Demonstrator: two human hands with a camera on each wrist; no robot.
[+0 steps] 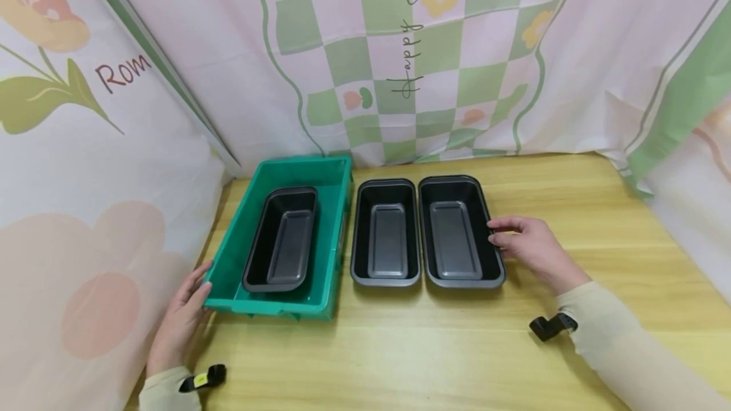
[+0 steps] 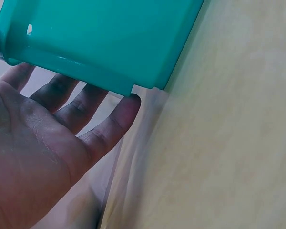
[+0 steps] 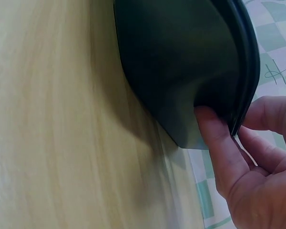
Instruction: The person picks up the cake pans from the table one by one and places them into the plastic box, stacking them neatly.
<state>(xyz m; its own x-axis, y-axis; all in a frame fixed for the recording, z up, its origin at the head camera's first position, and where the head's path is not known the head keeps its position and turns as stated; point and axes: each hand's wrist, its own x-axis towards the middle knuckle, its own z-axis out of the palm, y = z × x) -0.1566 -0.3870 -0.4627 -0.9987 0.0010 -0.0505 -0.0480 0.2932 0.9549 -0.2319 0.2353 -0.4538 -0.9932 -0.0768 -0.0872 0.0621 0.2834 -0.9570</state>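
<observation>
At the left stands a green plastic tray (image 1: 228,271) with a dark loaf pan (image 1: 290,246) lying inside it. My left hand (image 1: 181,319) holds the tray's near left corner; in the left wrist view its fingers (image 2: 97,107) reach along the outside under the rim. Right of the tray, two more dark loaf pans sit side by side: a middle pan (image 1: 388,243) and a right pan (image 1: 455,240). The right pan's long outer side is pinched by my right hand (image 1: 531,246). In the right wrist view, one digit presses the outer wall (image 3: 167,62) and another lies over the rim.
The wooden table (image 1: 428,354) carries all of it. Behind hangs a checked, flower-printed curtain (image 1: 388,62), and another printed cloth (image 1: 114,195) borders the left side. Both sleeves wear a black wrist device, the right one (image 1: 551,326) near the table's right part.
</observation>
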